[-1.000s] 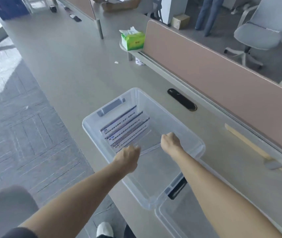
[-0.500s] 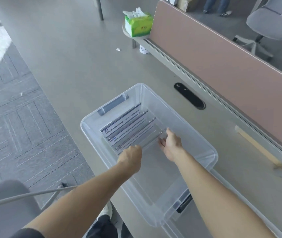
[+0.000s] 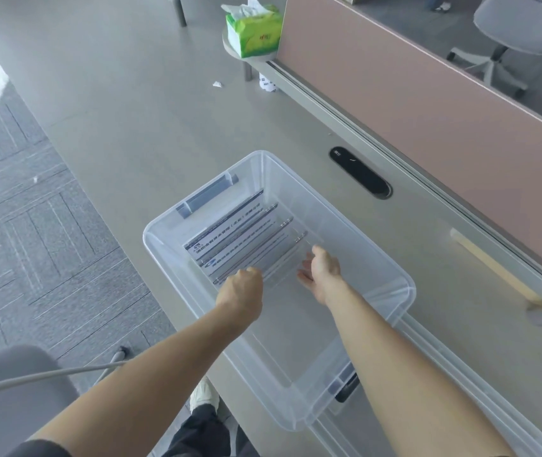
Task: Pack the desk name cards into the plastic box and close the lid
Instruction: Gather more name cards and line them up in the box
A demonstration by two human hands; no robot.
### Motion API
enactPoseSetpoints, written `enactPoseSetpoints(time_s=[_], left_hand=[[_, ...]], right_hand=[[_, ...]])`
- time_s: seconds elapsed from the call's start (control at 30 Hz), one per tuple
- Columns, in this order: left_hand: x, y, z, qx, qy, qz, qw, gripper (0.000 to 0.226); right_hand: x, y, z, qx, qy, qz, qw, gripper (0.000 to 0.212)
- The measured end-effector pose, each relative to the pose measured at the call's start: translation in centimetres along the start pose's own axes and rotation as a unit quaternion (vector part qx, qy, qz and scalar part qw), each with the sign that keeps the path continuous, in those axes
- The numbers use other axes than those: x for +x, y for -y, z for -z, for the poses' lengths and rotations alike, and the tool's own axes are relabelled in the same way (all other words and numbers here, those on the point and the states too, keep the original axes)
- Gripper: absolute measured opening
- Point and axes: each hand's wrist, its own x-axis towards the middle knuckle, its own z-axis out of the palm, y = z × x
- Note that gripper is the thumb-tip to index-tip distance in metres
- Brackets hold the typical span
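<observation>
Head view | you are reaching both hands into the plastic box (image 3: 395,278) | left hand (image 3: 241,296) clenched, contents unclear; right hand (image 3: 320,272) released | name cards (image 3: 240,237) lying just ahead, long axes spanning hand to hand.

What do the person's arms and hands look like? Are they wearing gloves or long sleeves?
No gloves, and no long sleeves. The left hand and right hand are bare, with no rings, watch or bracelets showing. Both forearms are bare too. Only a dark sleeve edge shows high on the left arm.

Clear lidless plastic box (image 3: 391,275) on desk, name cards (image 3: 240,239) stacked at far end
</observation>
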Motion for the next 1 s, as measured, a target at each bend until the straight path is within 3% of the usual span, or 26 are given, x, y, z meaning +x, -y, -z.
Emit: enactPoseSetpoints(time_s=[0.1, 0.23, 0.5, 0.63, 1.0], left_hand=[[-0.2, 0.0, 0.0, -0.003, 0.000, 0.002, 1.000, 0.030], [-0.3, 0.0, 0.2, -0.013, -0.003, 0.005, 1.000, 0.030], [-0.4, 0.1, 0.1, -0.023, -0.002, 0.014, 1.000, 0.032], [-0.4, 0.0, 0.1, -0.024, -0.001, 0.012, 1.000, 0.032], [-0.4, -0.1, 0.3, -0.035, 0.002, 0.012, 0.999, 0.031]], right_hand=[[-0.1, 0.3, 0.2, -0.240, -0.034, 0.172, 0.955, 0.027], [-0.5, 1.6, 0.2, -0.328, -0.035, 0.263, 0.907, 0.046], [0.2, 3.3, 1.0, -0.404, 0.018, 0.252, 0.879, 0.052], [0.7, 4.1, 0.8, -0.451, 0.063, 0.212, 0.865, 0.037], [0.8, 5.0, -1.0, -0.481, 0.066, 0.177, 0.856, 0.040]])
